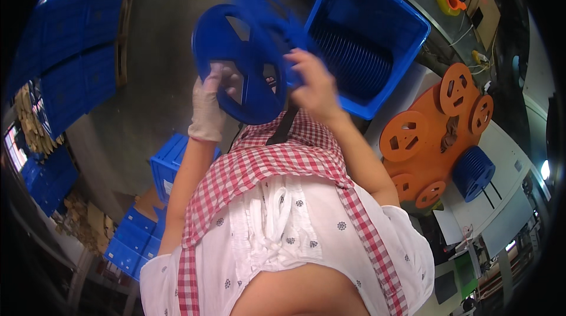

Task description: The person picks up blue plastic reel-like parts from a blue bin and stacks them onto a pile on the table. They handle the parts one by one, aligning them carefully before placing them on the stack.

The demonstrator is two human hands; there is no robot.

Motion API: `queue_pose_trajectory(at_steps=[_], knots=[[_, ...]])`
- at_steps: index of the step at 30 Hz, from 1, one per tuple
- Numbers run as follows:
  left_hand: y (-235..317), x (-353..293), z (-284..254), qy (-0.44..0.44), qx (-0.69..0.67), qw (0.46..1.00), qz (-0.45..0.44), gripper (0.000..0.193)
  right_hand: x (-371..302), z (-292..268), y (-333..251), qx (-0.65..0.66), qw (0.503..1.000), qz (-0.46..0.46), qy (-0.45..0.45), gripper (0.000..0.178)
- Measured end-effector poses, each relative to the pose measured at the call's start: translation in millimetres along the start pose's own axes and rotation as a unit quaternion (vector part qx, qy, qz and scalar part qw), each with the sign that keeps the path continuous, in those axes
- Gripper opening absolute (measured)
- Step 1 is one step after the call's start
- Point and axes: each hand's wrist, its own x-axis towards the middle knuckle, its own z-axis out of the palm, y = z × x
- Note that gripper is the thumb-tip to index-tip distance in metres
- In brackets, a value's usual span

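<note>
My left hand, in a pale glove, grips a large blue reel disc by its cut-out; the thumb shows through the opening. Behind and above it a second blue disc is smeared by motion; whether the two are joined I cannot tell. My bare right hand is at the right side of the discs, its fingers curled against the blurred one's lower edge. Just right of them stands a blue bin holding a row of blue discs on edge.
An orange turntable with several round orange plates is at the right, beside a stack of blue discs. A yellow tape roll lies on the far-right bench. Blue crates stand at the left, and more boxes near my left arm.
</note>
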Motion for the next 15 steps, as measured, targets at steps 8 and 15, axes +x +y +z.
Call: queue_pose_trajectory(at_steps=[8, 15], knots=[[3.8, -5.1, 21.0, -0.077, 0.189, 0.966, 0.159, 0.036, -53.1, -122.9, 64.7, 0.624, 0.744, 0.184, 0.153, 0.044], [5.8, -0.3, 63.9, -0.084, 0.321, 0.911, 0.244, 0.038, -62.2, -115.4, 40.7, 0.649, 0.724, 0.173, 0.157, 0.044]])
